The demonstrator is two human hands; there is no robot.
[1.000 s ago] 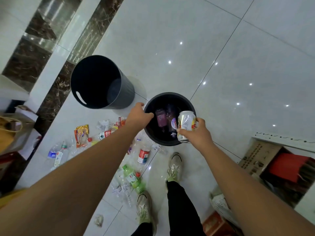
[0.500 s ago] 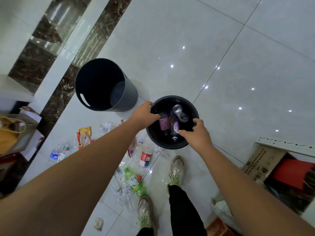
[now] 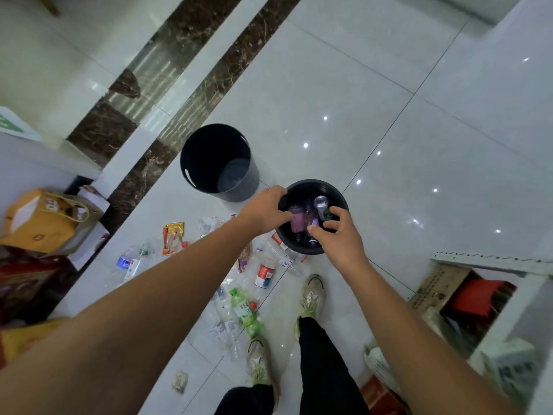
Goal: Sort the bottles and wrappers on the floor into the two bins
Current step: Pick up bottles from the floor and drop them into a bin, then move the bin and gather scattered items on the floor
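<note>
The left hand [image 3: 266,209] curls its fingers over the near-left rim of the black bin [image 3: 339,193]; the right hand [image 3: 338,235] hovers over the bin's near rim, fingers loosely spread, holding nothing; a silver can [image 3: 321,203] and a purple bottle [image 3: 296,220] lie inside. A tug on that rim could tip the bin. Left of the bin, the orange wrapper [image 3: 173,236] lies among clear bottles, inviting a mis-sort. The green tea bottle [image 3: 243,308], nearer than the bin, lies just beside a shoe [image 3: 258,363] and could be trodden on.
</note>
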